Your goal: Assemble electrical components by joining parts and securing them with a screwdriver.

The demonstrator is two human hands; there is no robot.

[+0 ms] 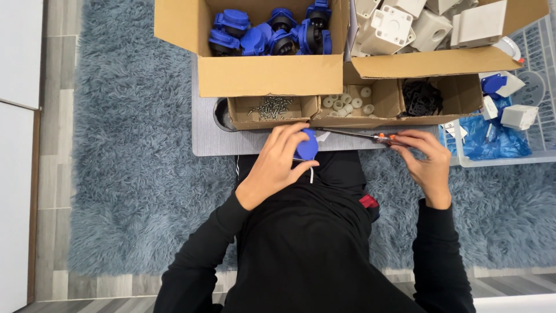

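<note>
On a shaggy grey-blue rug (133,174), the left hand (278,162) is cupping a blue plastic caster part (307,146) near the lap; the right hand (425,165) is pinching an orange-handled screwdriver (370,137). Most blue casters (272,32) are lying unassembled in the far cardboard box (266,75).

A shaggy blue-grey rug (133,174) covers the wood floor (52,174). On the rug lie a grey mat (202,136) and a clear bin (538,156).

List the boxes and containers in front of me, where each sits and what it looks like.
Large cardboard box, top left: brown, blue parts inside.
Second cardboard box, top right: brown, white parts.
Three small cardboard trays, below them: screws, pale rings, black pieces.
Clear plastic bin, far right: blue bag.
</note>
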